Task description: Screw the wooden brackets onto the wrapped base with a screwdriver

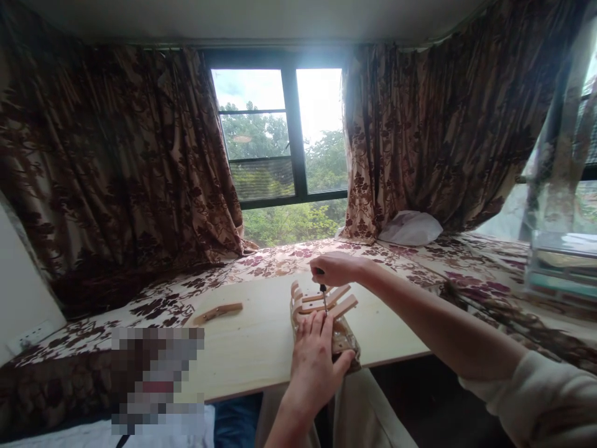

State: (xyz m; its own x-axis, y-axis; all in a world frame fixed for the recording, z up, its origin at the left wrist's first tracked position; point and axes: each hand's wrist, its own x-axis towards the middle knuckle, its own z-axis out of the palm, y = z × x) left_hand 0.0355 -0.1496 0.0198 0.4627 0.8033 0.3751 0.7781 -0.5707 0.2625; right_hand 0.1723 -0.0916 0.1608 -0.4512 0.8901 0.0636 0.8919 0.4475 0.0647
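Observation:
My right hand [336, 269] is closed around the dark handle of a screwdriver [325, 300], held upright with its thin shaft pointing down. The shaft reaches into a small wooden assembly with several curved slats [342, 306], close to my left fingertips. My left hand [314, 354] lies over the near part of this assembly, fingers stretched out on top and thumb spread to the right. Beneath that hand shows a brownish base [344, 342] with a shiny, plastic-like surface. Exactly where the screwdriver tip meets the wood is hidden.
A pale wooden board [252, 354] carries the work. One loose curved wooden piece [219, 312] lies on its left side. Behind is a floral-covered surface [280, 255] with a white plastic bag [410, 228]. A clear container [564, 267] stands at right; a pixelated patch covers the lower left.

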